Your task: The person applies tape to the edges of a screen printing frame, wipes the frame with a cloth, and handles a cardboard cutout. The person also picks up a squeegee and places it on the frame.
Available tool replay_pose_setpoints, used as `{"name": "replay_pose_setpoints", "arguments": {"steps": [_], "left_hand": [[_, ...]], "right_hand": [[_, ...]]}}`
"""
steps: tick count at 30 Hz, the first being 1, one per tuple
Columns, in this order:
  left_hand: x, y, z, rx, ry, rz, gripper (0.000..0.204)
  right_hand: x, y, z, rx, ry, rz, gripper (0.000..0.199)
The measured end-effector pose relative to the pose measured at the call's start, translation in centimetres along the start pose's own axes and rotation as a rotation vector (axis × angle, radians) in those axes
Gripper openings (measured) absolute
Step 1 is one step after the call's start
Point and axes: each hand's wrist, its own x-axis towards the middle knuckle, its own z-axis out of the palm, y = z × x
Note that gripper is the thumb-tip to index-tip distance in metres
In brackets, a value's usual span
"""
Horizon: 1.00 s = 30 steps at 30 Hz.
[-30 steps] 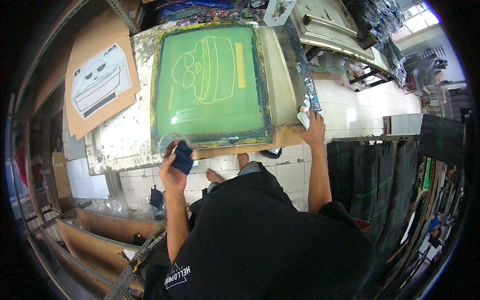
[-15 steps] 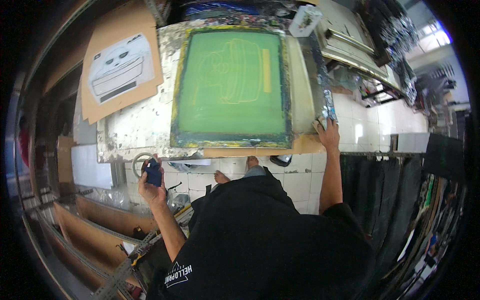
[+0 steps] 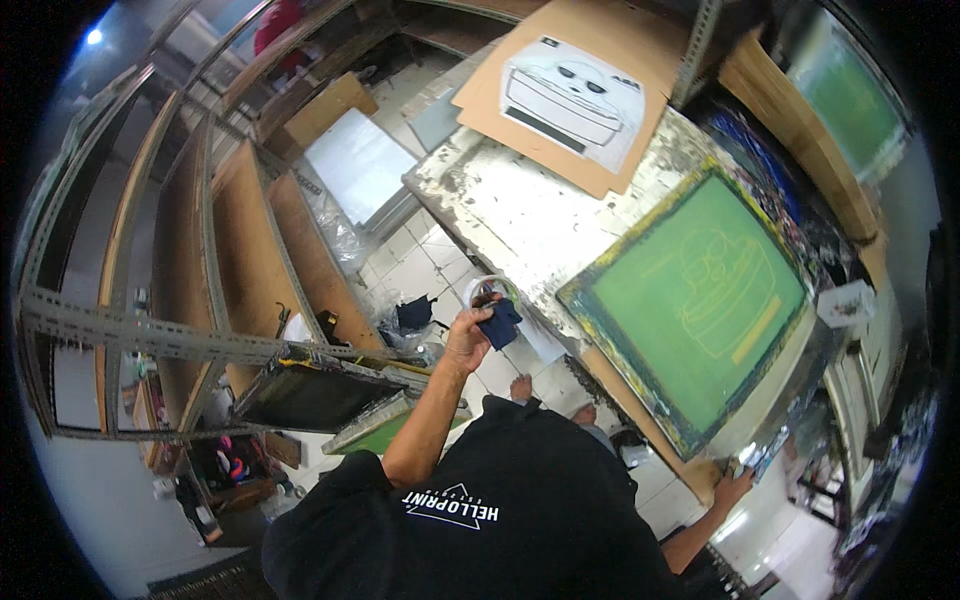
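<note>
My left hand, raised in front of the table's near edge, is closed on a folded dark blue cloth. A pale tape roll shows as a ring just behind the cloth, at the same fingers. My right hand is at the table's near right corner with its fingers curled; what they grip is too small to make out. Between the two hands, on the worn white table, lies a green printing screen with faint yellowish line art and a dark, yellow-stained frame.
A printed drawing lies on brown cardboard at the table's far side. Wooden shelves in metal framing stand at left, with a dark frame leaning nearby. A small white box sits beyond the screen.
My view has swung left, so the table now appears tilted toward the right and more shelving shows. My left hand still holds the blue cloth; my right hand stays by the table corner.
</note>
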Motion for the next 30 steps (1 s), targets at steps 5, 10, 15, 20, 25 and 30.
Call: {"name": "replay_pose_setpoints", "arguments": {"steps": [5,10,15,20,25,30], "left_hand": [[-0.3,0.0,-0.4,-0.047,0.039,0.011,0.046],[-0.6,0.3,-2.9,-0.111,0.134,0.051,0.040],[0.0,1.9,-3.4,-0.147,0.151,0.053,0.037],[1.3,3.0,-3.9,-0.150,0.198,0.015,0.034],[4.1,3.9,-5.0,-0.145,0.191,-0.036,0.026],[10.2,2.4,-4.5,0.027,0.071,-0.027,0.028]], "right_hand": [[0.8,2.5,1.7,0.124,0.013,-0.070,0.047],[3.4,-6.1,-0.8,0.638,0.064,-0.182,0.054],[2.6,-32.7,-4.0,1.031,-0.268,-0.469,0.042],[1.2,-53.5,-0.6,0.630,-0.394,-0.967,0.032],[0.3,-62.6,5.2,0.483,-0.375,-1.050,0.064],[-1.0,-61.0,5.2,0.512,-0.042,-1.048,0.076]]}}
